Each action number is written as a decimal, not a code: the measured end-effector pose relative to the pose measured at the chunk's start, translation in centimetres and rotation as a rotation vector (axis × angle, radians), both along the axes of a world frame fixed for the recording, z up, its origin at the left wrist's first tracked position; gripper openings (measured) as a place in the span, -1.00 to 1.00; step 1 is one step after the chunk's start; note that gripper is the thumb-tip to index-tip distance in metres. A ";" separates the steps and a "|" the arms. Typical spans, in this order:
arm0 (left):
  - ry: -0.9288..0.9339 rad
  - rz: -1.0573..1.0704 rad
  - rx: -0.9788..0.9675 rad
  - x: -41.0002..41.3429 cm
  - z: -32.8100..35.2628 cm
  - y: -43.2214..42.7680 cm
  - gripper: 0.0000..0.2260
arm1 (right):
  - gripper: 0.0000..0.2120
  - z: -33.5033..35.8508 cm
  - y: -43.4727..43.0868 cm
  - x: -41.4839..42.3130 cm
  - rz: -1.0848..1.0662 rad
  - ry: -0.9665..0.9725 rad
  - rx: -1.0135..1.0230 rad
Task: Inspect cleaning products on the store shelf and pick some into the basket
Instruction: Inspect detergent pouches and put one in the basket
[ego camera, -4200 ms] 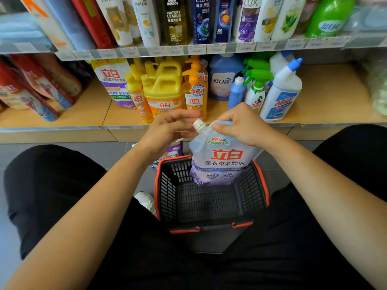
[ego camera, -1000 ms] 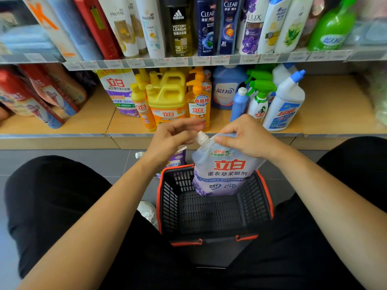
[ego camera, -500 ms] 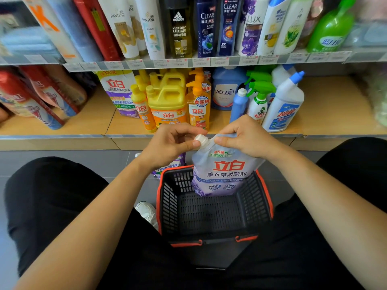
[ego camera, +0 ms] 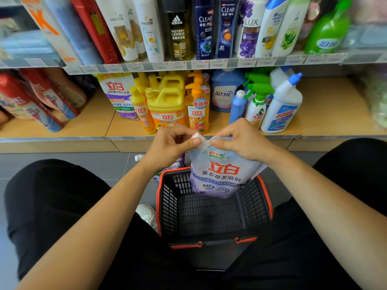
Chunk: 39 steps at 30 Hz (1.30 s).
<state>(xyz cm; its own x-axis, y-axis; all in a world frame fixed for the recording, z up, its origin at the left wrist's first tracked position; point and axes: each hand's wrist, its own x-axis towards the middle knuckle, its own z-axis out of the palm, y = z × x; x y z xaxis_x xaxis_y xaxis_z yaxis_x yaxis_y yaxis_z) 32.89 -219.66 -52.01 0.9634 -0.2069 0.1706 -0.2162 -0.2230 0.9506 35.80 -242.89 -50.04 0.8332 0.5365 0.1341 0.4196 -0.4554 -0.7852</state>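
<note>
A pale purple softener refill pouch (ego camera: 222, 174) with red characters stands with its bottom inside the black basket (ego camera: 167, 206) with an orange rim, on the floor between my knees. My right hand (ego camera: 240, 141) grips the pouch's top edge. My left hand (ego camera: 171, 143) pinches the white screw cap (ego camera: 198, 136) at the pouch's spout between thumb and fingers. Apart from the pouch, the basket holds nothing.
The lower shelf (ego camera: 94, 126) carries yellow detergent jugs (ego camera: 167, 105), an orange pump bottle (ego camera: 198, 107), a blue jug (ego camera: 224, 93), green spray bottles (ego camera: 257, 101) and a white toilet cleaner (ego camera: 280, 107). Shampoo bottles line the shelf above. Another purple pouch (ego camera: 173, 164) lies on the floor behind the basket.
My left hand's fingers have closed from hovering over the spout to pinching the white cap. The pouch and right hand have stayed put over the basket.
</note>
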 end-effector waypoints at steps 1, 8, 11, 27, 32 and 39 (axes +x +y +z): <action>0.013 -0.005 -0.006 0.0 -0.1 0.0 -0.80 | -0.84 0.0 0.0 0.1 -0.004 -0.008 -0.001; 0.128 -0.109 0.071 -0.1 -1.5 -0.8 -0.72 | -0.83 -0.2 -0.3 0.5 -0.054 0.014 0.043; 0.143 -0.072 -0.020 -0.1 -1.7 -1.3 -0.65 | -0.85 -0.2 -0.6 0.7 -0.033 0.119 0.108; 0.297 0.285 -0.323 0.4 -3.2 0.7 -0.87 | -0.70 -3.5 -4.5 1.2 -0.241 0.146 0.148; 0.406 0.340 -0.390 -0.2 -3.7 0.7 -0.80 | -0.69 -3.9 -2.9 0.5 -0.394 0.134 0.390; 0.449 0.375 -0.411 -0.3 -4.1 0.7 -0.79 | -0.61 -5.4 -2.1 0.4 -0.449 0.320 0.574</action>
<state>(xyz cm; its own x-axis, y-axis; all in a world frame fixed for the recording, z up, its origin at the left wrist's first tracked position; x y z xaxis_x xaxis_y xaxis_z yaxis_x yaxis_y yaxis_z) 32.61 -218.96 -56.09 0.9524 0.1483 -0.2664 0.2370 0.1898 0.9528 36.16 -245.03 -55.40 0.9982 0.0597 0.0057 0.0067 -0.0155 -0.9999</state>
